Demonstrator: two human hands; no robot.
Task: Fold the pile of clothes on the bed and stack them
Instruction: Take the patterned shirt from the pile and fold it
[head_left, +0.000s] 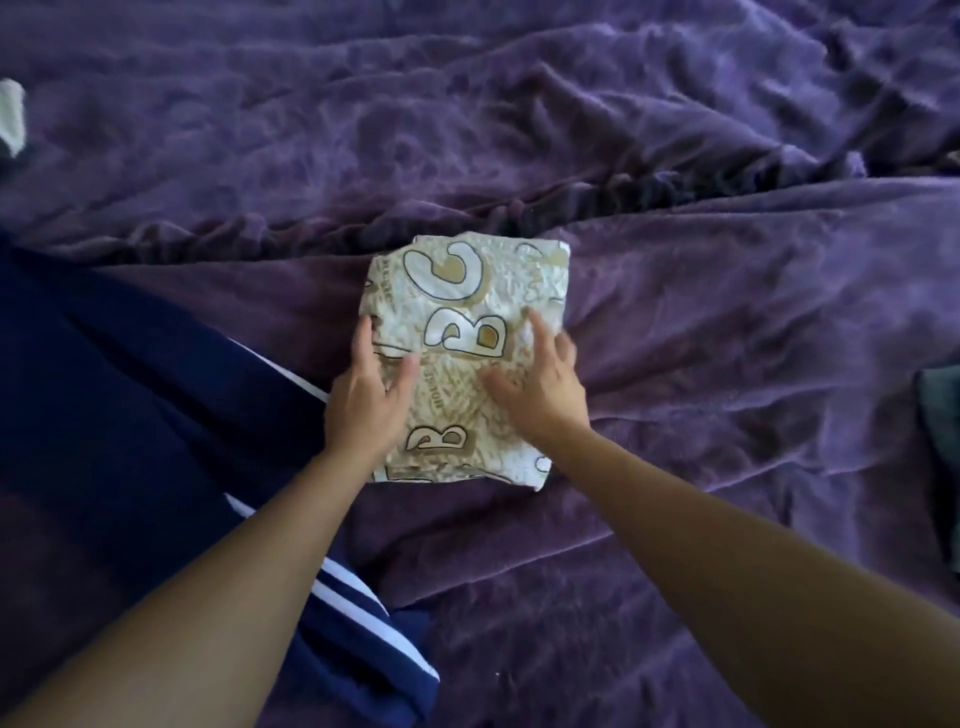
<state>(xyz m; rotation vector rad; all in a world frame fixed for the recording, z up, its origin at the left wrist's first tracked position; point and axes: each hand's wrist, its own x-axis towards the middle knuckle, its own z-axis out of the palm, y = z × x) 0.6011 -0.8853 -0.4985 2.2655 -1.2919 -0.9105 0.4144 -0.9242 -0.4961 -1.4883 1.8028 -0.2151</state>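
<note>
Both hands lie flat with fingers spread, gripping nothing: the left hand (370, 397) presses the left edge of a folded cloth, the right hand (540, 387) rests palm down on its middle and right part. Under and all around the hands spreads the bed (727, 364), covered in a rumpled purple plush blanket with a deep crease running across just beyond the fingertips. To the left of the left hand, and passing under that forearm, lies a navy garment with white stripes (130, 415), spread out unfolded. Beneath both palms sits the folded cloth (467, 291), a cream and tan square printed with large letters B and C, flat on the blanket. Well to the right of the right hand, a dark grey-green garment (943, 415) shows at the frame's edge. Far left and beyond the left hand, a small white item (11, 114) is too blurred to identify.
</note>
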